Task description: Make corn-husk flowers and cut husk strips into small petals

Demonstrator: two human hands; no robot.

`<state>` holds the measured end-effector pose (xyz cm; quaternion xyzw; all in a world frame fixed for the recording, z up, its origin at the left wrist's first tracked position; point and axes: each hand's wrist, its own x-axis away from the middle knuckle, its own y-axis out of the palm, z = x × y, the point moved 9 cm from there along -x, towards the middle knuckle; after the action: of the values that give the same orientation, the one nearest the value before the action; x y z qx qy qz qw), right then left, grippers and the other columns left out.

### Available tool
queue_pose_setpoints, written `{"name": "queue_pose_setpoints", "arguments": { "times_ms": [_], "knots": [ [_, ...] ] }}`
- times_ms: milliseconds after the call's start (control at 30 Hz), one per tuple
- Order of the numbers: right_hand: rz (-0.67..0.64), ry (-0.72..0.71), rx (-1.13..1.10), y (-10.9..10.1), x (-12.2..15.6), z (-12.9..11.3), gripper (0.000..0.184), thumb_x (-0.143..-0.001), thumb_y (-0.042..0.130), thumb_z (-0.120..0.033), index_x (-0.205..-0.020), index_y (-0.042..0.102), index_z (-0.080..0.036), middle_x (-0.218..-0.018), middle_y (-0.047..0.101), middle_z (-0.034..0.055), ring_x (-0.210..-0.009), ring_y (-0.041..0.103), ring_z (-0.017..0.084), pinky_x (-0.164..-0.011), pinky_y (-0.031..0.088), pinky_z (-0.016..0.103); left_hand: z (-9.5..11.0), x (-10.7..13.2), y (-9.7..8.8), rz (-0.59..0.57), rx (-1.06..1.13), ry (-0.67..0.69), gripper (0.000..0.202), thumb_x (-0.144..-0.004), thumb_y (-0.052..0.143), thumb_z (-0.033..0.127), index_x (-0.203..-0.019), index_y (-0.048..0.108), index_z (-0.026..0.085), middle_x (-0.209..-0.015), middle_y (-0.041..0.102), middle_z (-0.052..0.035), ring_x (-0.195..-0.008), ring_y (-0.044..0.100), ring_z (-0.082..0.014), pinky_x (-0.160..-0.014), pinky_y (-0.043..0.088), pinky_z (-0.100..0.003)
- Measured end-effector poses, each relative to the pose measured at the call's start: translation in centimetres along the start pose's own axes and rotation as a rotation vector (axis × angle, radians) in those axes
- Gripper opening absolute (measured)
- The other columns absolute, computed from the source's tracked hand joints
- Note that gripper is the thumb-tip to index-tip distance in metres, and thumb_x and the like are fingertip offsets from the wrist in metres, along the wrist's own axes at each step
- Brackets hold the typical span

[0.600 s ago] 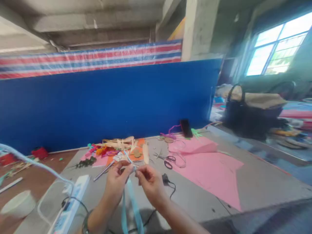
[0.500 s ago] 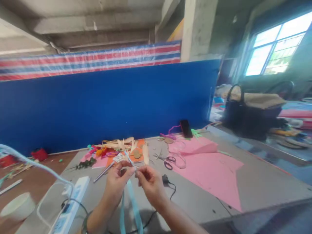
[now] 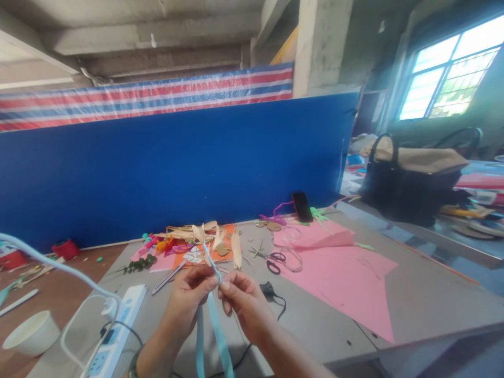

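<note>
At the center of a cluttered bench, two bare hands work a strip of pale blue ribbon, pinched at fingertip height with the bench surface behind it. Compared with half a second ago, the pinch sits slightly lower in view, and more of the ribbon's narrow upper length shows, running toward 11 o'clock; the grip now appears to be farther down the strip. Whether the ribbon slides through the fingers or the hands simply drop with it, one cannot tell.

The left hand closes thumb against forefinger on the ribbon, its other fingers curled. The right hand does likewise just beside it, thumb and forefinger nipped together, the tips of the two hands nearly touching. Below them, two flat bands hang toward 6 o'clock.

Pale husks lie behind at 12 o'clock; whether one is joined to the ribbon's top is unclear. Scissors rest at 2 o'clock, a black plug near the right hand at 3, a pen at 9 and a power strip at 8.
</note>
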<state>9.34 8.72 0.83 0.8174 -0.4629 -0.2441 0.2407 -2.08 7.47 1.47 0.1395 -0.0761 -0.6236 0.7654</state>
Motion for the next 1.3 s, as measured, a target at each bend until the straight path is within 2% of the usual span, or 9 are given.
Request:
{"name": "queue_pose_setpoints", "arguments": {
  "times_ms": [267, 400, 533, 733, 867, 1033, 1133, 1300],
  "knots": [
    [-0.103, 0.123, -0.155, 1.5, 1.1, 0.3, 0.021, -0.073, 0.073, -0.025, -0.065, 0.059, -0.012, -0.058, 0.061, -0.0001, -0.037, 0.046, 0.004, -0.037, 0.031, 0.015, 0.1, 0.6, 0.8, -0.100, 0.016, -0.042, 0.026, -0.054, 0.084, 0.026, -0.069, 0.065, 0.015, -0.060, 0.062, 0.0009, -0.049, 0.051, -0.0071, -0.046, 0.035, -0.018],
    [-0.139, 0.178, -0.210, 2.1, 1.7, 0.8, 0.020, -0.073, 0.073, -0.024, -0.066, 0.058, -0.012, -0.059, 0.061, 0.0007, -0.037, 0.046, 0.004, -0.036, 0.031, 0.015, 0.3, 1.2, 2.1, -0.241, 0.003, -0.070, 0.026, -0.057, 0.082, 0.032, -0.070, 0.068, 0.014, -0.058, 0.062, -0.0011, -0.052, 0.056, -0.0115, -0.048, 0.040, -0.021],
    [-0.201, 0.224, -0.270, 2.9, 2.4, 1.4, 0.021, -0.074, 0.072, -0.022, -0.066, 0.056, -0.012, -0.058, 0.060, 0.0004, -0.036, 0.046, 0.004, -0.036, 0.031, 0.015, 1.2, 2.1, 3.6, -0.386, -0.001, -0.033, 0.025, -0.060, 0.080, 0.036, -0.066, 0.068, 0.014, -0.057, 0.062, -0.0028, -0.053, 0.056, -0.0130, -0.049, 0.041, -0.022],
    [-0.290, 0.354, -0.389, 3.8, 3.6, 2.9, 0.018, -0.075, 0.071, -0.020, -0.074, 0.056, -0.011, -0.061, 0.062, 0.0005, -0.034, 0.043, 0.001, -0.037, 0.027, 0.014, 2.2, 2.9, 4.4, -0.487, 0.041, 0.046, 0.024, -0.062, 0.079, 0.036, -0.060, 0.068, 0.015, -0.058, 0.060, -0.0025, -0.052, 0.052, -0.0106, -0.048, 0.038, -0.021],
    [-0.349, 0.406, -0.418, 4.2, 4.1, 3.5, 0.017, -0.075, 0.071, -0.019, -0.078, 0.058, -0.010, -0.061, 0.062, 0.0004, -0.034, 0.043, 0.001, -0.037, 0.027, 0.014, 1.1, 2.7, 3.6, -0.472, 0.005, 0.024, 0.027, -0.060, 0.081, 0.035, -0.057, 0.066, 0.013, -0.052, 0.057, -0.0011, -0.047, 0.047, -0.0086, -0.045, 0.035, -0.020],
    [-0.402, 0.437, -0.429, 4.7, 4.3, 3.6, 0.020, -0.071, 0.073, -0.021, -0.082, 0.061, -0.009, -0.059, 0.061, -0.0011, -0.033, 0.041, 0.001, -0.036, 0.028, 0.015, 0.4, 2.5, 2.3, -0.346, -0.091, 0.014, 0.033, -0.055, 0.083, 0.037, -0.049, 0.060, 0.013, -0.046, 0.054, -0.0001, -0.043, 0.044, -0.0081, -0.044, 0.034, -0.020],
    [-0.338, 0.386, -0.390, 4.1, 3.9, 3.5, 0.020, -0.071, 0.074, -0.024, -0.074, 0.059, -0.011, -0.057, 0.060, -0.0014, -0.031, 0.039, 0.001, -0.035, 0.027, 0.015, 1.2, 2.5, 1.8, -0.246, -0.148, 0.087, 0.036, -0.055, 0.083, 0.036, -0.046, 0.056, 0.014, -0.042, 0.048, 0.0023, -0.041, 0.040, -0.0071, -0.042, 0.033, -0.020],
    [-0.120, 0.158, -0.141, 1.9, 2.7, 1.9, 0.026, -0.074, 0.072, -0.032, -0.066, 0.058, -0.013, -0.056, 0.059, -0.0010, -0.034, 0.043, 0.003, -0.034, 0.028, 0.015, 2.5, 2.7, 1.5, -0.139, -0.196, 0.200, 0.029, -0.061, 0.079, 0.030, -0.052, 0.055, 0.016, -0.047, 0.049, 0.0036, -0.044, 0.042, -0.0079, -0.044, 0.034, -0.019]
  ]
}}
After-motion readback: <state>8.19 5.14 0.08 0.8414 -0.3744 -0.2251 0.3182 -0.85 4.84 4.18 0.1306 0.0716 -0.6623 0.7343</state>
